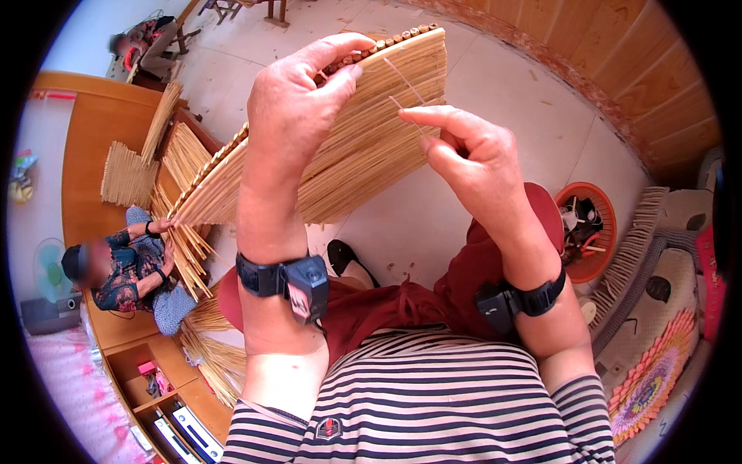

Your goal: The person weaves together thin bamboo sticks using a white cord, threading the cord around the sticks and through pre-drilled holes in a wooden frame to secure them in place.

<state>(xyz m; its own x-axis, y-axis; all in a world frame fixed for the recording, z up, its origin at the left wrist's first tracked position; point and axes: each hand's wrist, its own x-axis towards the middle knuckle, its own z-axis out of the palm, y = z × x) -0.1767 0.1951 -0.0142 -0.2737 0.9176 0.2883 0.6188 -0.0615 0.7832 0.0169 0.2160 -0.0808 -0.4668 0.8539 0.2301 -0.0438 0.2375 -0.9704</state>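
Observation:
A mat of straw-coloured stalks (371, 131) laid side by side hangs in front of me, its row of cut ends along the upper edge. My left hand (297, 93) is closed on that edge, thumb and fingers pinching the stalk ends. To the right, my right hand (475, 158) is closed in a pinch on a thin pale thread (403, 80), which runs in front of the mat. Whether a needle is on the thread is too small to tell. The curled lower fingers of my right hand are partly hidden.
Bundles of loose stalks (185, 151) lie at the left, beside a seated co-worker (127, 271). Another person (147, 46) sits far left. An orange basket (609, 255) with tools stands at right, near a cushioned seat (657, 301). A wooden cabinet (116, 332) borders the left.

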